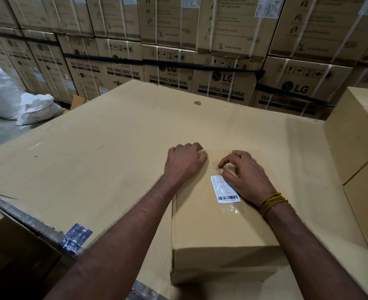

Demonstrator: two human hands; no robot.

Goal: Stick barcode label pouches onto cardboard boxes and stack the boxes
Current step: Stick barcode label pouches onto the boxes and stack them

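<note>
A small cardboard box [213,230] lies on a big flat carton [105,131] in front of me. On its top sits a clear pouch with a white barcode label [224,191]. My left hand [184,162] rests at the box's far left corner, its fingers curled over the edge. My right hand [244,176] lies on the pouch beside the label, with thumb and curled fingers pressing the clear film near its upper part. A yellow thread band circles my right wrist.
Two plain cardboard boxes [360,152] stand stacked at the right. A wall of washing machine cartons [200,50] fills the back. White sacks [16,98] lie on the floor at the left. A strip of blue printed tape [77,236] sits at the carton's near left edge.
</note>
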